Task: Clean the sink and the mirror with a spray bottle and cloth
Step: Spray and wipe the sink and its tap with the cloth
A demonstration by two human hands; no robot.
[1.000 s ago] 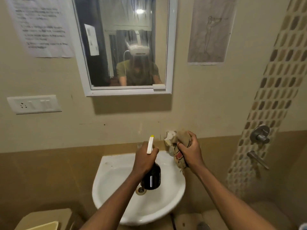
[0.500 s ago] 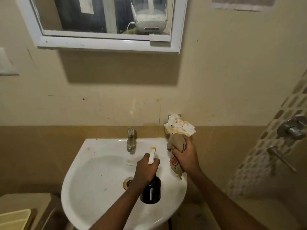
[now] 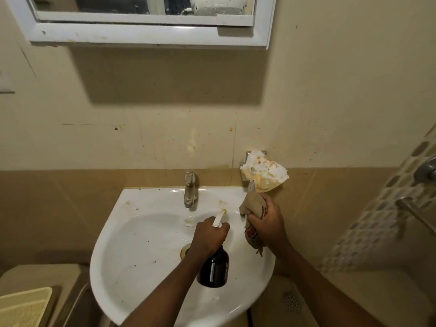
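Note:
A white, stained corner sink (image 3: 132, 234) fills the lower middle, with a metal tap (image 3: 190, 192) at its back rim. My left hand (image 3: 207, 237) grips a dark spray bottle (image 3: 214, 270) over the basin; its white and yellow nozzle (image 3: 219, 217) points toward the back right rim. My right hand (image 3: 266, 223) holds a crumpled beige cloth (image 3: 251, 208) above the sink's right edge. Only the white lower frame of the mirror (image 3: 146, 31) shows at the top.
A soiled white soap holder (image 3: 264, 172) juts from the wall just above my right hand. A shower valve and lever (image 3: 415, 211) stick out of the mosaic strip at right. A beige lidded unit (image 3: 26, 305) sits at lower left.
The view has tilted down, so the mirror has slid up out of frame and the sink looms larger. Both hands have lowered toward the basin, still holding the bottle and the cloth.

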